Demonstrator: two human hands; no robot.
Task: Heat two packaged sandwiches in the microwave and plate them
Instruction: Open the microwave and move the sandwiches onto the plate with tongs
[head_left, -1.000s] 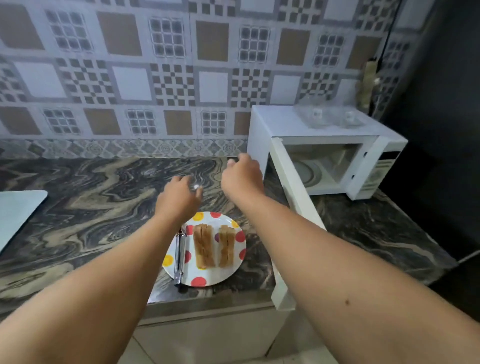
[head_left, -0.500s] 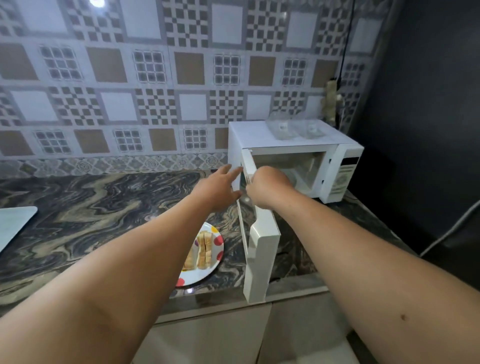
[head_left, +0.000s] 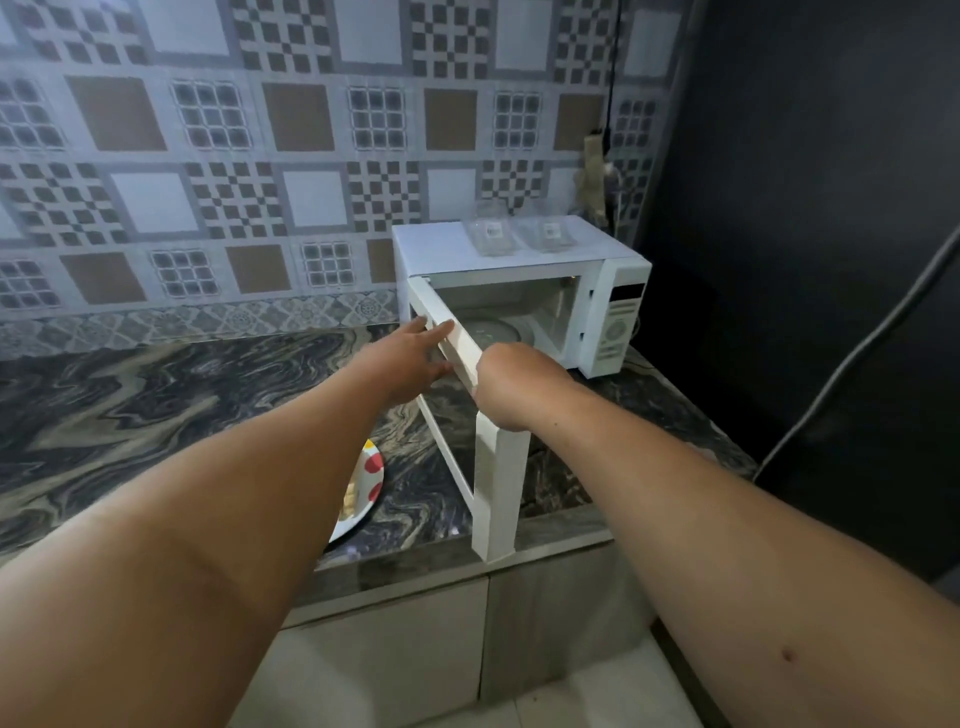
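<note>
On the dark marbled stone counter (head_left: 156, 405), the white microwave (head_left: 509, 244) stands with its white door (head_left: 493, 467) swung wide. The right hand (head_left: 511, 384) is closed around the door's top edge; the left hand (head_left: 410, 358) lies flat, fingers spread, against its outer face. The toasted sandwiches (head_left: 352, 499) sit on the white dotted plate (head_left: 371, 486), mostly hidden beneath the left forearm.
</note>
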